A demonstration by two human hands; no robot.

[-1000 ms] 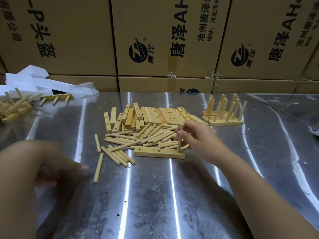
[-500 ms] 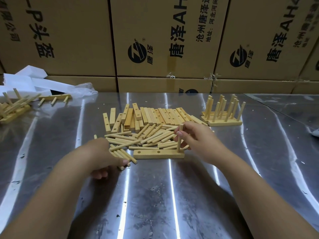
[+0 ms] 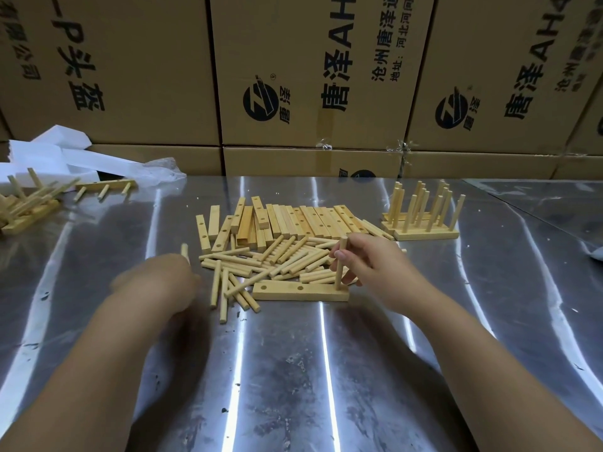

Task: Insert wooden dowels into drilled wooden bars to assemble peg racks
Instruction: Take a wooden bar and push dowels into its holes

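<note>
1. My right hand (image 3: 375,265) pinched the upright dowel (image 3: 341,265), standing in the end hole of the bar (image 3: 300,291) beneath my fingers.
2. My left hand (image 3: 163,278), blurred beside the loose dowels (image 3: 261,265): grip indeterminable.
3. Dowels judged light, stiff and smooth; best pinched mid-shaft.

The right hand (image 3: 375,265) pinches a dowel (image 3: 341,262) that stands up in the right end hole of a wooden bar (image 3: 300,291) on the shiny table (image 3: 293,370). The left hand (image 3: 160,278) is blurry, just left of the loose dowels (image 3: 277,259). Finished racks (image 3: 424,230) stand far right.
</note>
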